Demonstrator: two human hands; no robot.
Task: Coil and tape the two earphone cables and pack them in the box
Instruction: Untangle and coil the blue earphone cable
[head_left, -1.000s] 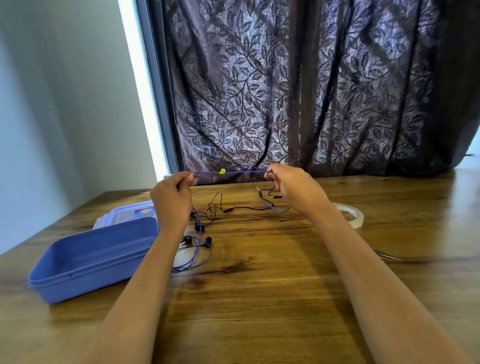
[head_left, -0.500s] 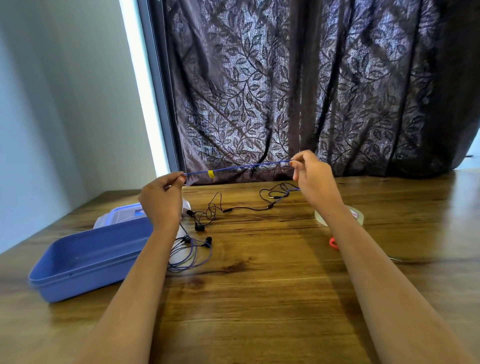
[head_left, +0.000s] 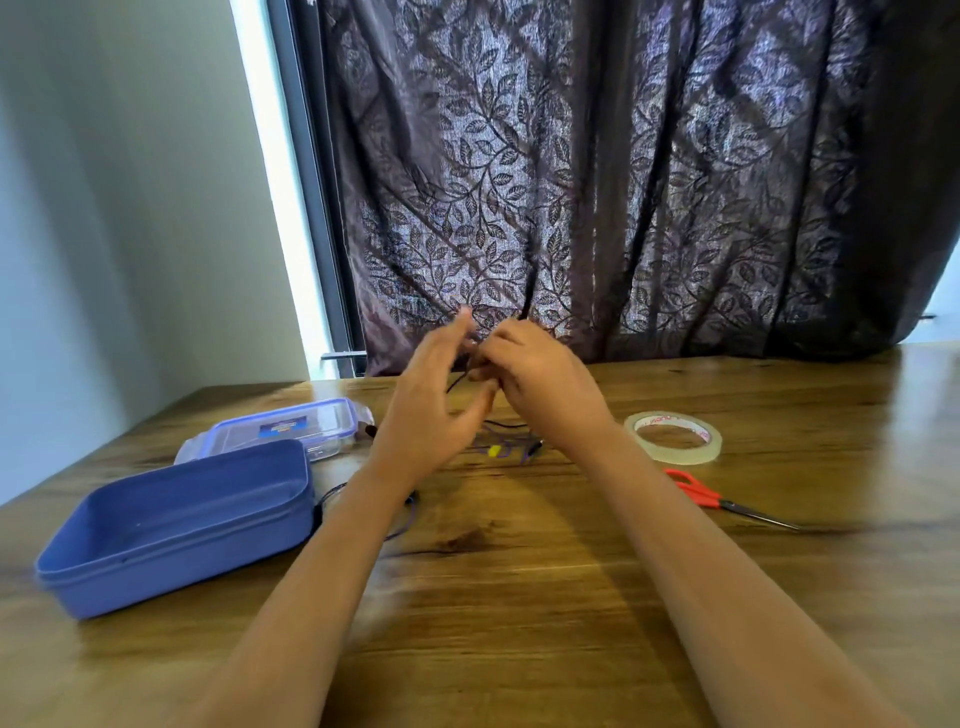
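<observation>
My left hand (head_left: 431, 410) and my right hand (head_left: 535, 379) meet above the middle of the wooden table. The right hand's fingers are curled and pinch a thin dark strand of earphone cable (head_left: 456, 383) that hangs between the hands. The left hand is blurred, its fingers spread and fairly straight beside that strand. Below the hands, the blue cable's yellow tag (head_left: 494, 450) lies on the table. More cable loops (head_left: 408, 519) show by my left forearm, partly hidden. The open blue box (head_left: 171, 551) stands at the left.
The box's clear lid (head_left: 291, 426) lies behind the box. A roll of clear tape (head_left: 672, 452) and red-handled scissors (head_left: 696, 491) lie to the right of my right arm. A dark patterned curtain hangs along the table's far edge.
The hands, earlier apart with the blue cable stretched taut between them, have come together. The cable has gone slack and its yellow tag has dropped to the table.
</observation>
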